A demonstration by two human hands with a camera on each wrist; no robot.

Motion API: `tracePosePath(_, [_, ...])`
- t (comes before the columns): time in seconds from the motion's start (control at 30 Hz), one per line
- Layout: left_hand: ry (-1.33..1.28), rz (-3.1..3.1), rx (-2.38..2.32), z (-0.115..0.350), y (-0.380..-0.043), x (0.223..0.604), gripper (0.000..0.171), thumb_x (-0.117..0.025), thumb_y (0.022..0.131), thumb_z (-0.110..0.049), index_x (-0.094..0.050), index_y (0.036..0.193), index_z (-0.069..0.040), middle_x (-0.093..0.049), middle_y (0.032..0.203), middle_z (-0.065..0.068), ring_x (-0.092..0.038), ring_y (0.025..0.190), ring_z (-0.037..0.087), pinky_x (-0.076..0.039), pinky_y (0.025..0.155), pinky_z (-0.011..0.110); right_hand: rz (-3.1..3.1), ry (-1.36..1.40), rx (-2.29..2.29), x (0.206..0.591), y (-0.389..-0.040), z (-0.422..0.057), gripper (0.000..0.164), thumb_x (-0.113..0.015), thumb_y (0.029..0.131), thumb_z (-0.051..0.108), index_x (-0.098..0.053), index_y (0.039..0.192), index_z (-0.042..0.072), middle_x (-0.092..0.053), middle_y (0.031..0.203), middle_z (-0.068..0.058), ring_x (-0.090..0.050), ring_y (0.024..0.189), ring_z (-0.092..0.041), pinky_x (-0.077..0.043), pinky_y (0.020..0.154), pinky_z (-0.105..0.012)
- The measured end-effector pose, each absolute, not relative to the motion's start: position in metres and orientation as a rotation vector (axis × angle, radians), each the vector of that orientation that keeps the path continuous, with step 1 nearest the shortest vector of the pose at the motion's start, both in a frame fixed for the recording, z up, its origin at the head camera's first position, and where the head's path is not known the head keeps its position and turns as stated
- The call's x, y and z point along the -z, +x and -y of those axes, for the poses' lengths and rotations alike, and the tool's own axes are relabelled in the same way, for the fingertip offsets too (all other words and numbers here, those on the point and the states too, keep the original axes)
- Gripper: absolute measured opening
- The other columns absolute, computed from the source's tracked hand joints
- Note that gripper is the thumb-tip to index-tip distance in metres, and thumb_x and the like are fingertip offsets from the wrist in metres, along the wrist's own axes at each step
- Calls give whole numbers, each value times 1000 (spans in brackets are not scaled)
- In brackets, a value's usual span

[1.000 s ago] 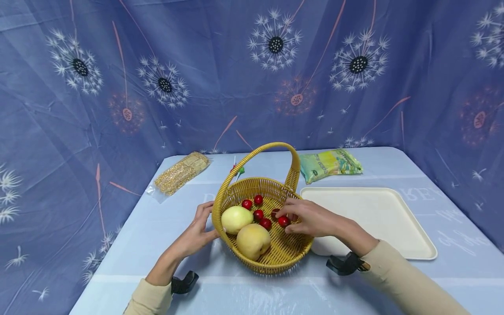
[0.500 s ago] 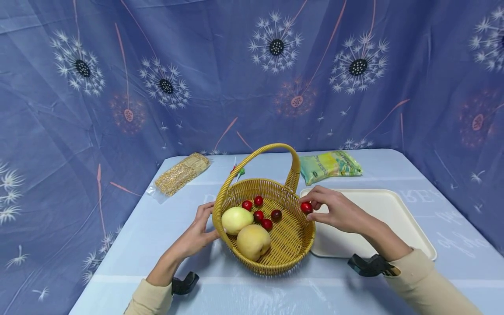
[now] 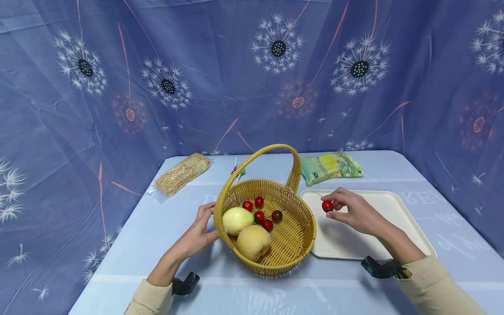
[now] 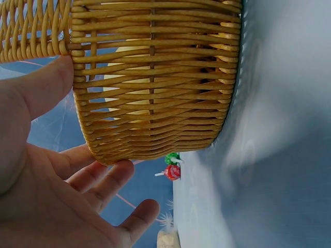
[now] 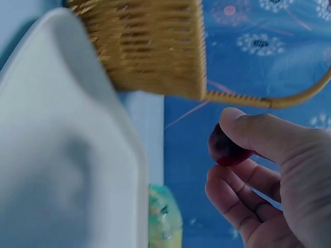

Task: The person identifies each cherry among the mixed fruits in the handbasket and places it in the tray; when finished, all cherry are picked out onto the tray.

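Note:
My right hand (image 3: 356, 211) pinches a red cherry (image 3: 327, 206) by its side, thumb against fingers, above the cream tray (image 3: 378, 245); a thin stem sticks out leftward. In the right wrist view the cherry (image 5: 227, 147) looks dark red. My left hand (image 3: 200, 232) touches the left side of the yellow wicker basket (image 3: 285, 260). Seen from the left wrist, the thumb meets the rim beside the handle, and the loosely spread fingers (image 4: 116, 175) lie along the basket wall. Inside the basket are a pale yellow-green fruit (image 3: 238, 221), a larger yellow peach-like fruit (image 3: 253, 243) and several cherries (image 3: 259, 216).
A clear bag of grains (image 3: 183, 174) lies at the back left. Behind the basket are red and green lollipops (image 3: 241, 172). A green and yellow packet (image 3: 331, 167) lies behind the tray. The basket's tall handle (image 3: 257, 153) arches upward. A blue patterned curtain (image 3: 220, 87) backs the table.
My right hand has lifted a cherry from the basket and carried it right, over the rim, to above the tray. My left hand has stayed at the basket.

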State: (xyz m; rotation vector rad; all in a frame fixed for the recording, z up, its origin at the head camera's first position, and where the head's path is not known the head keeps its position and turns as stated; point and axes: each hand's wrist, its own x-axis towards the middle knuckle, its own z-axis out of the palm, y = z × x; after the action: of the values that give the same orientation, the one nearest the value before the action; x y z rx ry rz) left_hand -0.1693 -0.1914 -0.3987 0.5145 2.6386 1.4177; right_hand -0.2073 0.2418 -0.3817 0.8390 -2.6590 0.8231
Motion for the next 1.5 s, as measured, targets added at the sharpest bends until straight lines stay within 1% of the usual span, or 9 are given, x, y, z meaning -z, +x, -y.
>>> tracePosePath(0.1, [511, -2631, -1428, 192, -170, 400, 63, -68, 87, -22, -37, 139, -8, -12, 152, 10, -7, 145, 37, -16, 109, 68, 2684, 794, -824, 390, -210, -247, 34, -77, 77, 13, -67, 110, 15, -60, 93, 6, -58, 77, -3, -50, 66, -28])
tracePosePath(0.3, [519, -2631, -1436, 191, -171, 401, 59, -68, 87, -22, -39, 137, -9, -13, 152, 10, -8, 145, 37, -16, 109, 68, 2687, 742, -804, 406, -213, -256, 35, -77, 75, 8, -67, 109, 10, -60, 92, 3, -58, 74, -7, -49, 63, -26])
tracePosePath(0.4, [530, -2632, -1442, 191, -171, 401, 59, -68, 87, -21, -39, 137, -9, -14, 151, 11, -8, 144, 38, -15, 109, 68, 2701, 721, -803, 414, -214, -258, 35, -76, 76, 6, -67, 110, 6, -61, 92, 0, -57, 74, -7, -49, 63, -25])
tracePosePath(0.5, [532, -2635, -1443, 191, -170, 401, 58, -68, 87, -21, -40, 136, -9, -14, 151, 11, -9, 144, 39, -15, 109, 68, 2733, 684, -800, 420, -215, -260, 36, -77, 75, 7, -67, 110, 5, -61, 92, -1, -57, 75, -7, -48, 63, -23])
tracePosePath(0.77, [540, -2648, -1433, 191, -169, 401, 58, -68, 87, -20, -40, 136, -8, -14, 151, 13, -10, 144, 39, -16, 109, 68, 2819, 593, -795, 432, -216, -262, 37, -78, 74, 11, -67, 109, 5, -59, 91, -2, -58, 77, -12, -49, 66, -24])
tracePosePath(1.0, [528, -2656, -1416, 191, -169, 401, 60, -68, 87, -21, -38, 138, -8, -14, 152, 12, -10, 144, 39, -16, 108, 68, 2845, 574, -755, 436, -215, -262, 37, -78, 75, 14, -67, 110, 6, -59, 91, -1, -57, 78, -11, -46, 66, -25])
tracePosePath(1.27, [519, -2651, -1416, 190, -169, 401, 63, -68, 87, -21, -36, 141, -10, -13, 152, 12, -10, 144, 40, -16, 108, 69, 2854, 571, -742, 438, -216, -261, 43, -78, 76, 17, -65, 115, 7, -58, 92, -2, -56, 78, -12, -44, 65, -26])
tracePosePath(1.5, [515, -2655, -1416, 190, -168, 400, 62, -68, 86, -22, -38, 139, -9, -15, 151, 12, -11, 143, 39, -16, 108, 68, 2838, 581, -774, 437, -214, -263, 43, -77, 76, 16, -64, 117, 8, -60, 93, -3, -58, 78, -13, -46, 66, -25])
